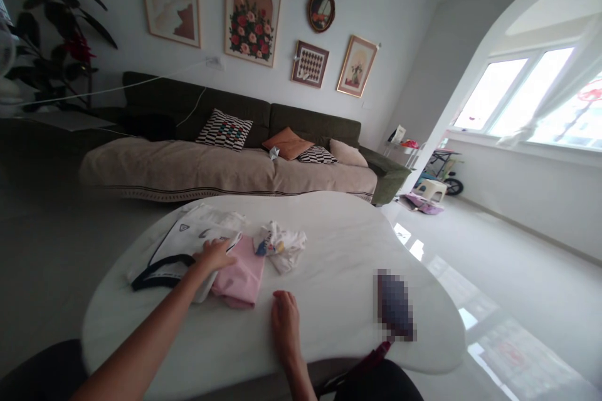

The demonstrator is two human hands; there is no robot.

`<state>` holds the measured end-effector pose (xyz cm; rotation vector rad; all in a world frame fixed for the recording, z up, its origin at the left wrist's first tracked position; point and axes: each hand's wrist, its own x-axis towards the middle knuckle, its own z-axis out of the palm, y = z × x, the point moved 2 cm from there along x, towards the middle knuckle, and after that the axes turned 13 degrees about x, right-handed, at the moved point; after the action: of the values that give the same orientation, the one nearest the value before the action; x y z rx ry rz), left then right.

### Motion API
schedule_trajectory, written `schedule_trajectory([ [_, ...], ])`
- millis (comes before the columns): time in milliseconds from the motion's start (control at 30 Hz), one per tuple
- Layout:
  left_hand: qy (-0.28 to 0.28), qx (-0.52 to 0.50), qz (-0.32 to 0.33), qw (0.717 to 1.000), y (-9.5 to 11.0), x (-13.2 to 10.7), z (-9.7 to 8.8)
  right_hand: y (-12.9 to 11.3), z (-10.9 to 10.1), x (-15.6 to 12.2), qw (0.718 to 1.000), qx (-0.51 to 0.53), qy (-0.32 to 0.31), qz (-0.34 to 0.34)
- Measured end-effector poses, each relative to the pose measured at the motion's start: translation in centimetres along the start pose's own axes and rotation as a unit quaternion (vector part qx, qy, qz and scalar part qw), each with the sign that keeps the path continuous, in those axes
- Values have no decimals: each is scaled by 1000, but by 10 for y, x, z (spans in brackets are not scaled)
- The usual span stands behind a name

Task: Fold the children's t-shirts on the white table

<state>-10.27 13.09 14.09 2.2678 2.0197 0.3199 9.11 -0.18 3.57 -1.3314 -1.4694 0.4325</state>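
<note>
My left hand [215, 255] is at the right side of a white shirt [188, 232] with dark trim, its fingers closed on the fabric near the edge. A folded pink garment [242, 276] lies partly under that shirt, just right of the hand. Beyond it is a crumpled white garment [281, 245] with a coloured print. My right hand [285, 319] rests on the table near its front edge, fingers curled together with nothing visible in them. It is apart from the clothes.
The clothes lie on a white marbled table [343, 250] with a curved edge. A pixelated dark object [395, 304] with a dark red strap is on its right side. Behind stands a green sofa [315, 119] with cushions and a beige cover. Glossy floor [493, 263] extends to the right.
</note>
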Motion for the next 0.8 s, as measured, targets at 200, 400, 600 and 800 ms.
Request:
schedule_trajectory([
  [200,52,19,-34,998,-27,-23,39,0,-4,20,1000,4,7,17],
  [400,181,-17,-150,972,-61,6,-20,-3,-13,15,1000,8,-18,18],
  [600,213,-22,-191,958,-81,16,-31,-10,-6,8,999,-30,-19,30],
  [800,86,-21,-126,988,-76,15,3,-11,-7,38,995,-87,-14,40],
])
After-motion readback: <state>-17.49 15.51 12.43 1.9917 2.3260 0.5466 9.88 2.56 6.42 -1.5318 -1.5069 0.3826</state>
